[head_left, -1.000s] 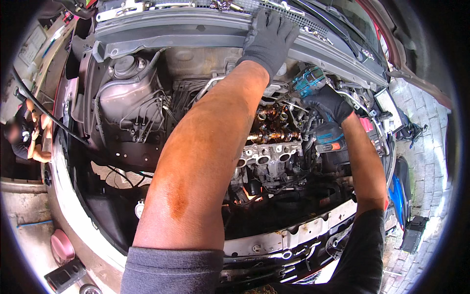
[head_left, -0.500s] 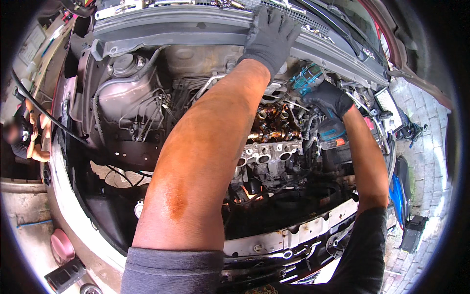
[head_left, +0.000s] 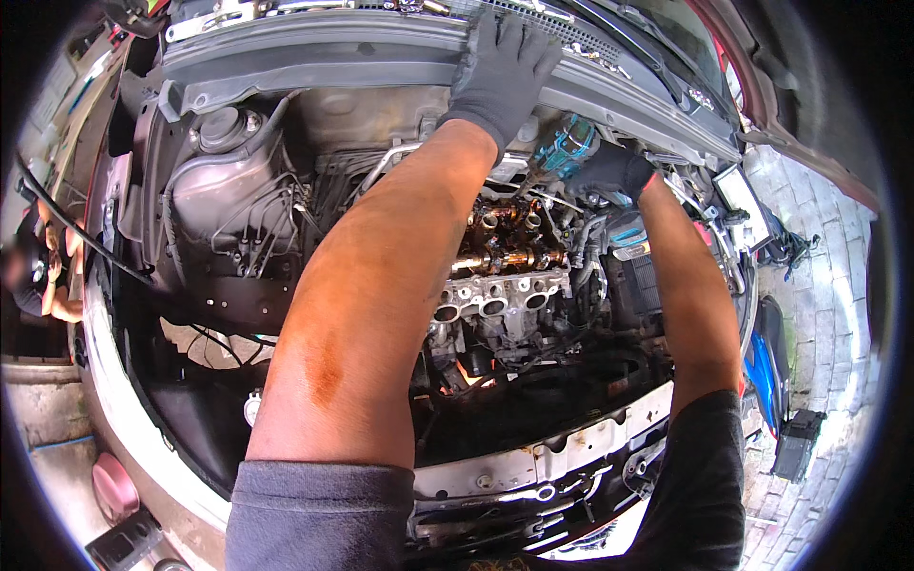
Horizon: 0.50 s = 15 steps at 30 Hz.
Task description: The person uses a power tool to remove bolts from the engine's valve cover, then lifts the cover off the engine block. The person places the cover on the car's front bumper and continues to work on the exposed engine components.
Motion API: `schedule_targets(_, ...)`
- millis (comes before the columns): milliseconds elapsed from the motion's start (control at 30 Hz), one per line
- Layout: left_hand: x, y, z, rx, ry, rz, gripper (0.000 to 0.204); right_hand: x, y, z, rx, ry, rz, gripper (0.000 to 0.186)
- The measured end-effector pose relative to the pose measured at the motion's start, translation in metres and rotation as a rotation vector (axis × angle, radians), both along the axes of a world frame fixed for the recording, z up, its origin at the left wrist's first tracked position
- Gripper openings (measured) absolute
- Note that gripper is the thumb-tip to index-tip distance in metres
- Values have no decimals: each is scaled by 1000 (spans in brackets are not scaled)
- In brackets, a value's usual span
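Observation:
My left hand, in a dark grey glove, lies with fingers spread on the grey plastic cowl panel at the far side of the engine bay. A teal-and-black cordless driver is gripped in my right hand, also gloved. Its front end points left, toward the back of the opened engine; the tip and what it may touch are hidden. Nearer to me sits the bare cylinder head, with oily brown camshafts and round ports facing me.
A strut tower with metal pipes stands at left. The white front crossmember spans the near side. Small metal parts and tools lie along the cowl. Another person is at the far left. A black case stands on the paving at right.
The view has shifted slightly, moving the scene left. The driver and my right hand have moved a little left and farther away. My left hand stays on the cowl.

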State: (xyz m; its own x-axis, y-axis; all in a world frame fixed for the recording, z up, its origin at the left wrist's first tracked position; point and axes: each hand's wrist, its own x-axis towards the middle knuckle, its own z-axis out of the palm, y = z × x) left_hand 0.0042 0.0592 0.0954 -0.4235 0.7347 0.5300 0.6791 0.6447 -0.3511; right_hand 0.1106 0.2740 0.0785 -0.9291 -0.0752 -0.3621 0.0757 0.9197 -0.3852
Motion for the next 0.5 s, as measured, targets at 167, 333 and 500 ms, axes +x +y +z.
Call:
schedule_targets(167, -5, 1, -9, 46, 99, 36, 68, 4, 12, -22, -49, 126, 13, 82)
schedule_targets(333, 8, -3, 1, 16, 66, 55, 89, 32, 3, -33, -74, 379, 98, 81)
schedule_targets(500, 3, -7, -5, 8, 104, 71, 82, 72, -30, 21, -453, 276, -249, 61)
